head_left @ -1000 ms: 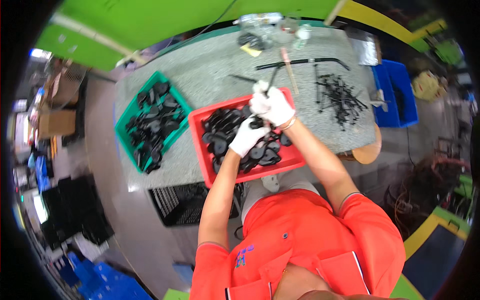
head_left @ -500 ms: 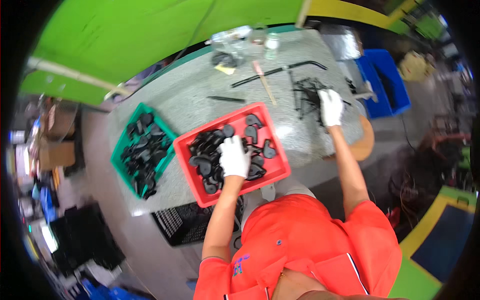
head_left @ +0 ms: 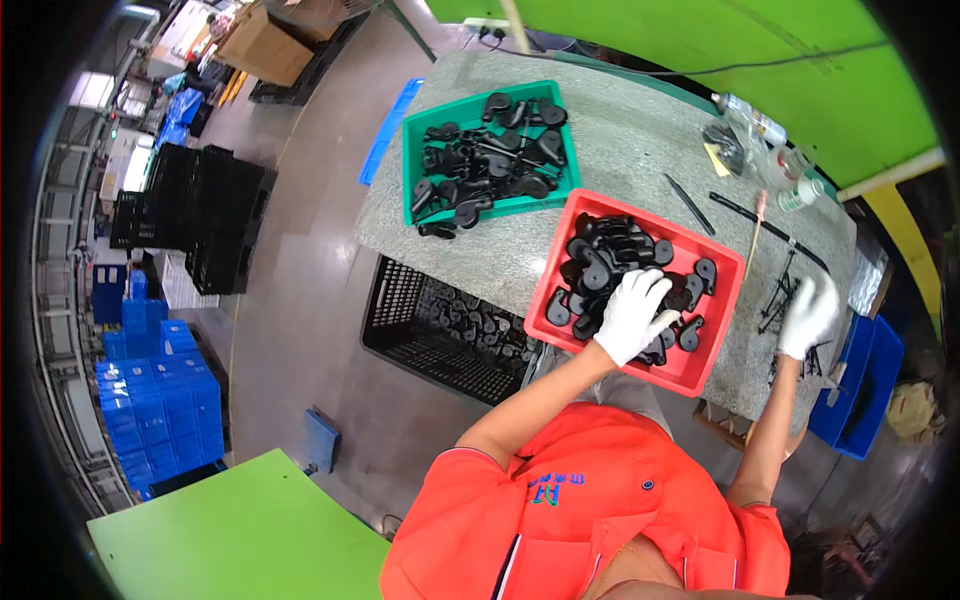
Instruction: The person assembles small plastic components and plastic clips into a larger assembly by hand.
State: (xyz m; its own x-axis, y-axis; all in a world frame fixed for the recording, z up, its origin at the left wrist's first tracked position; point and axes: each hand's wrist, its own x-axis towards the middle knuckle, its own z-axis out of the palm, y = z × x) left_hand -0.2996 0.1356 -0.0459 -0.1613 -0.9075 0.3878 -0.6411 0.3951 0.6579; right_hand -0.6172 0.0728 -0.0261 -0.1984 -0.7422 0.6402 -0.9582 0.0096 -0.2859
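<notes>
Both my hands wear white gloves. In the red bin (head_left: pixel 733 262), my left hand (head_left: pixel 632 318) is on a pile of black plastic lever-like parts with round ends (head_left: pixel 597 268). Its thumb and fingers close round one black part, mostly hidden by the glove. My right hand (head_left: pixel 808 318) is at the table's right side, over a loose heap of thin black rod-like pieces (head_left: pixel 775 305). Its fingers look stretched and spread, slightly blurred, and nothing shows between them. Behind and left of the red bin, a green bin (head_left: pixel 412 165) holds more of the same black parts.
A black bent bar (head_left: pixel 735 207), a short black strip (head_left: pixel 690 204) and a thin stick (head_left: pixel 752 245) lie on the grey table (head_left: pixel 625 140). Bottles (head_left: pixel 800 195) stand at its far right. A black crate of parts (head_left: pixel 395 335) sits below; a blue bin (head_left: pixel 860 390) stands right.
The view has swung left, so the bins and table appear farther right. My left hand stays in the red bin, and my right hand is still by the thin black pieces, its fingers more spread.
</notes>
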